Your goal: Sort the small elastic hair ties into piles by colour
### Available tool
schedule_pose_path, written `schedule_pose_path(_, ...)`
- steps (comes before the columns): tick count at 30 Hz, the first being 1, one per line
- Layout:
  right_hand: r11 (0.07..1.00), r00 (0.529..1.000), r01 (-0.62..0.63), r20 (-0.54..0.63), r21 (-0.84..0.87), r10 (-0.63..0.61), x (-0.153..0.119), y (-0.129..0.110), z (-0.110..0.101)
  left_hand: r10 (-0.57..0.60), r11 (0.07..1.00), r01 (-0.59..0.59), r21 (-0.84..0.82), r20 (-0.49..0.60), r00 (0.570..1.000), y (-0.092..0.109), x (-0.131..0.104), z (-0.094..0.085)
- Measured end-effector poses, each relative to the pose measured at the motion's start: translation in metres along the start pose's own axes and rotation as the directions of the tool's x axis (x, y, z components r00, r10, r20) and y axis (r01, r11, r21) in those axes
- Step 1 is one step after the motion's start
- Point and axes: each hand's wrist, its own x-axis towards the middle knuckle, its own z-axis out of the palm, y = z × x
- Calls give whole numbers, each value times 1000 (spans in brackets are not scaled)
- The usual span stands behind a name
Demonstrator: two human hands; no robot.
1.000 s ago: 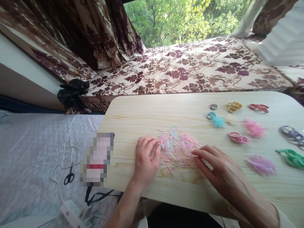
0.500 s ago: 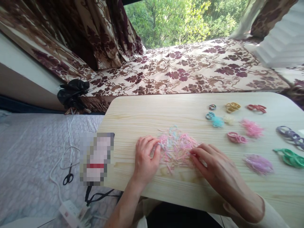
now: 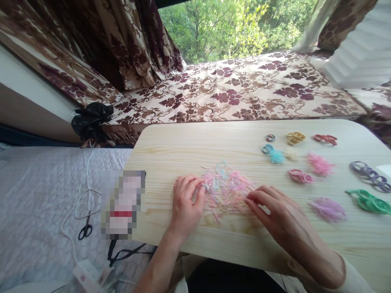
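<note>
A loose pile of small elastic hair bands, pink, pale blue and peach, lies on the light wooden table between my hands. At its left edge, my left hand rests with curled fingers, thumb and forefinger closed around a few pink bands. My right hand is pinched at the pile's right edge; whatever lies between its fingertips is too small to make out. Sorted heaps sit to the right: purple bands, pink bands, blue bands and cream bands.
Thicker hair ties lie grouped on the table: yellow ties, red ties, pink ties, grey-purple ties and green ties. A blurred-out object overlaps the left edge. Scissors and a power strip lie on the bed.
The view has shifted slightly, moving the right-hand heaps a little left in the picture. Both hands keep nearly the same places at the pile.
</note>
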Motion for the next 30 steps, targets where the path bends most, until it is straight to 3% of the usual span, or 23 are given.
schedule_pose_path(16,992,997,-72,-17,107,74,0,-1,3,-7,1000,7,-7,6,1000,0,0,0)
schedule_pose_path(24,956,982,-187,57,224,179,2,-8,-8,-8,1000,8,-10,2,1000,2,1,-1)
schedule_pose_path(27,975,984,-168,-28,148,174,9,-3,-16,-14,1000,14,-10,3,1000,1,0,-1)
schedule_pose_path(30,979,973,-197,-135,-48,189,22,12,-26,-15,1000,15,-14,10,1000,0,0,0)
